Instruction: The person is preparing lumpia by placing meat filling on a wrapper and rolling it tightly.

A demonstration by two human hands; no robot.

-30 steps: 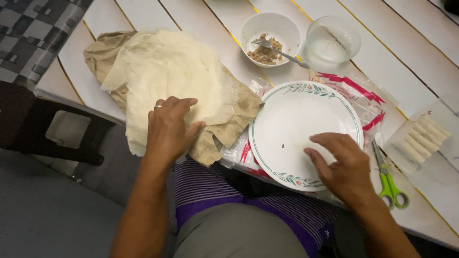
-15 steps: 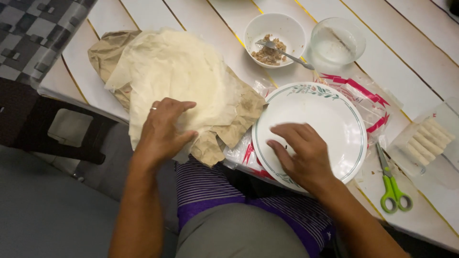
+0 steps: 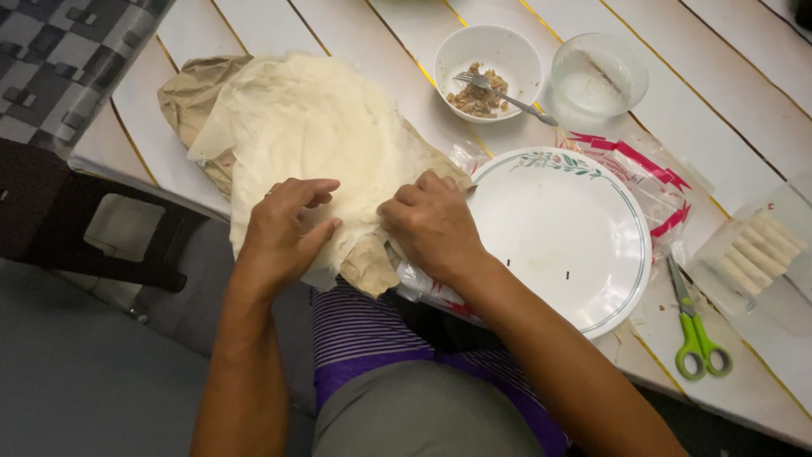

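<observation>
Soft, even indoor light falls from overhead, bright across the white bench (image 3: 727,101) and dimmer toward the floor at its near left corner. Shadows are faint and short. Mild glare sits on the plate (image 3: 584,245) and glass bowl (image 3: 599,74). Focus stays sharp throughout, with slight bending at the edges.

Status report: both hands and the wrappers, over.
Left hand flat on thin wrapper stack. Right hand pinching its edge. White plate beside, apart.
</observation>
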